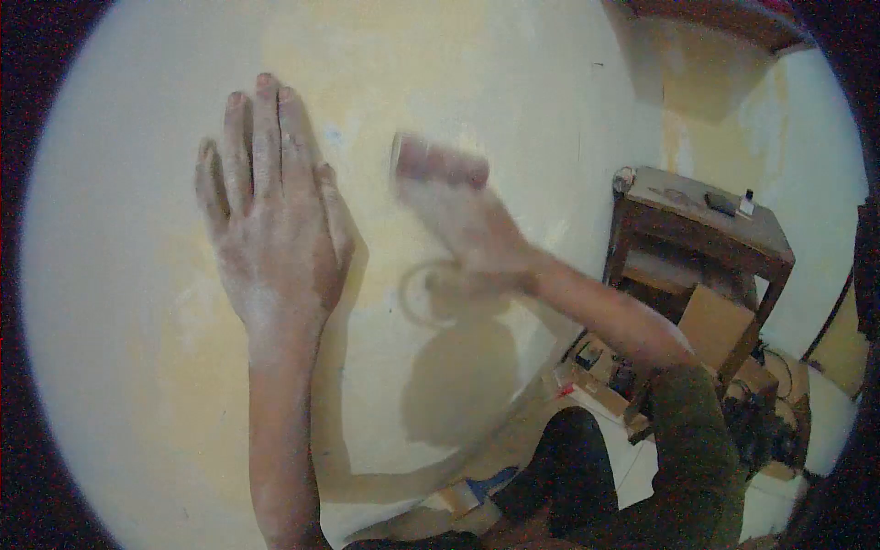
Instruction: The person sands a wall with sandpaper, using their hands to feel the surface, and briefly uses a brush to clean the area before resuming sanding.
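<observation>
My left hand (280, 211) lies flat against the patchy cream and yellow wall (137, 183), its fingers pointing up and whitened with dust. To the right of it, my right hand (472, 229) is blurred by motion in front of the same wall. Its fingers are closed on a reddish-brown strip that looks like sandpaper (442, 163), curled at its left end. Below the right hand, a ring-shaped outline and a rounded shadow show on the wall.
A wooden table (706, 215) stands at the right, with a small bottle (747, 203) and a dark flat item on top. Cardboard boxes (724, 325) and cables lie under and beside it. My bent knee (577, 458) is low in view, near the wall's foot.
</observation>
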`<state>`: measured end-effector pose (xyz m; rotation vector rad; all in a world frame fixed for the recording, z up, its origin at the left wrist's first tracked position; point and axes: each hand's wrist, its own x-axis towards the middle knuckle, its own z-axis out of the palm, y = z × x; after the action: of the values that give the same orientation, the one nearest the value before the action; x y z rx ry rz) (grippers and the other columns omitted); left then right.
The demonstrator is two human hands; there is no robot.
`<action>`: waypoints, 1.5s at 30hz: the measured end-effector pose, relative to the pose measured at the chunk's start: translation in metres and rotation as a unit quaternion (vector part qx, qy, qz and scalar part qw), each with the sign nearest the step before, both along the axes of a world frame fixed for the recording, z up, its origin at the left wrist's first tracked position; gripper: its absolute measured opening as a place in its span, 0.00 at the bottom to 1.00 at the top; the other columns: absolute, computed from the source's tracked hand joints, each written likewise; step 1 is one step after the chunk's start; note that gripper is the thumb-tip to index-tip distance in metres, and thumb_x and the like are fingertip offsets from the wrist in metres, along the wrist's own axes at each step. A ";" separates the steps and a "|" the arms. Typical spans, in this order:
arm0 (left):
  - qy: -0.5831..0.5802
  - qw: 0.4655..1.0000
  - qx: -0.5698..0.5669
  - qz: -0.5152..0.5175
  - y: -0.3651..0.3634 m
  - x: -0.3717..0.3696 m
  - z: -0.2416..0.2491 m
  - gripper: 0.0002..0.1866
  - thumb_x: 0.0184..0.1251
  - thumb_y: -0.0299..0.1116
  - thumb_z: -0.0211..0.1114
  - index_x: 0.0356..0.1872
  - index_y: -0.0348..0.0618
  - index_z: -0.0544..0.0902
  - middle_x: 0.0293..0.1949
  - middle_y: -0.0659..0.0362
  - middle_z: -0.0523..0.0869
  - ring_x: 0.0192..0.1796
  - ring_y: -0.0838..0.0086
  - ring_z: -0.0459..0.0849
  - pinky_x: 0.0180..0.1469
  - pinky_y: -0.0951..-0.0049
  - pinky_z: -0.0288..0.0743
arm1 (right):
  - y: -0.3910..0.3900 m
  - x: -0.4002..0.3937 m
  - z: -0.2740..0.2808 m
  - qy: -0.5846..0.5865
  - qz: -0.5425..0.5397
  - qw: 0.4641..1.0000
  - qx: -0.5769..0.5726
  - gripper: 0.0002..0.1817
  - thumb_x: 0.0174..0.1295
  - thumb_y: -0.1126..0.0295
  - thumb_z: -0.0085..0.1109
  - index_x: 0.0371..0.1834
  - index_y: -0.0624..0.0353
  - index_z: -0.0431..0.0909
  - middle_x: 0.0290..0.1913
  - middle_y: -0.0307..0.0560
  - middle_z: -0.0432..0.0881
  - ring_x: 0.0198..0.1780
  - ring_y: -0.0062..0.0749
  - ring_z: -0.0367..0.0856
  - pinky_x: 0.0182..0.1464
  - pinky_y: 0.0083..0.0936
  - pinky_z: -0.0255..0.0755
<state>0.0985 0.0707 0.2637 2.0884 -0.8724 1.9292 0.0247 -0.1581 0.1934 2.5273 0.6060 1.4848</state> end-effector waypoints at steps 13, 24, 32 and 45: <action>0.012 1.000 -0.006 0.009 0.012 -0.004 -0.001 0.34 0.79 0.35 0.53 0.84 0.44 0.58 0.86 0.60 0.55 0.87 0.63 0.49 0.87 0.55 0.38 | 0.033 -0.014 -0.015 0.045 -0.028 0.998 0.033 0.55 0.62 0.41 0.65 0.83 0.66 0.53 0.81 0.69 0.59 0.81 0.64 0.57 0.81 0.55 0.50; 0.006 1.000 0.005 0.025 0.003 -0.011 0.007 0.33 0.80 0.40 0.50 0.83 0.44 0.60 0.85 0.60 0.57 0.87 0.65 0.51 0.87 0.54 0.40 | 0.019 0.004 -0.058 0.077 -0.002 0.996 0.050 0.50 0.60 0.45 0.67 0.81 0.62 0.61 0.78 0.59 0.66 0.79 0.60 0.62 0.80 0.52 0.54; -0.007 1.000 -0.002 0.020 0.004 -0.009 0.002 0.33 0.80 0.41 0.50 0.83 0.45 0.60 0.85 0.61 0.58 0.86 0.65 0.52 0.87 0.53 0.40 | 0.018 0.003 0.049 -0.124 -0.095 0.983 0.092 0.50 0.62 0.46 0.67 0.84 0.56 0.58 0.78 0.63 0.66 0.76 0.61 0.65 0.77 0.54 0.56; -0.009 1.000 0.002 0.028 0.006 -0.013 0.009 0.33 0.80 0.40 0.50 0.83 0.45 0.61 0.85 0.61 0.59 0.86 0.65 0.53 0.87 0.53 0.41 | -0.007 -0.007 0.047 -0.102 -0.138 0.977 0.124 0.48 0.67 0.50 0.63 0.84 0.64 0.55 0.81 0.67 0.61 0.83 0.60 0.55 0.81 0.50 0.51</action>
<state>0.0856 0.0769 0.2726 2.1228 -0.8315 1.9771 0.0180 -0.1647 0.2405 2.4544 0.0372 1.7720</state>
